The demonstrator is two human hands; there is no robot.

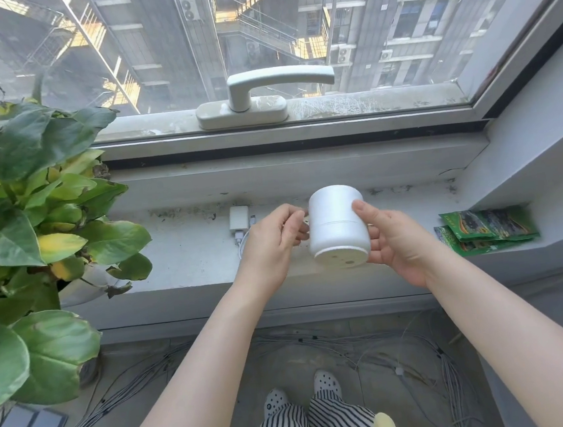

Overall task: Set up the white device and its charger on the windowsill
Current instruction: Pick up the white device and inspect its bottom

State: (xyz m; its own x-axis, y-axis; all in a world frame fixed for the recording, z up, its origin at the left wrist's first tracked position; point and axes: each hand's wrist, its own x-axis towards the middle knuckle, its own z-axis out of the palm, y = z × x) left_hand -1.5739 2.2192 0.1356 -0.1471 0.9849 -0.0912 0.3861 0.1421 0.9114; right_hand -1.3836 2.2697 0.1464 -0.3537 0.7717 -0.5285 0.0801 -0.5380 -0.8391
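A white cylindrical device (337,223) is tilted above the windowsill (191,256), its base turned toward me. My right hand (392,237) grips it from the right side. My left hand (272,241) is at the device's left side with fingers pinched together, apparently on the end of a white cable, though the tip is hidden. A white charger block (238,218) lies flat on the sill just left of my left hand, with its cable (241,243) running toward that hand.
A large potted plant (26,217) crowds the sill's left end. Green seed packets (488,229) lie on the right end by the wall. The window handle (261,91) sits behind. Many loose wires (372,345) cover the floor below.
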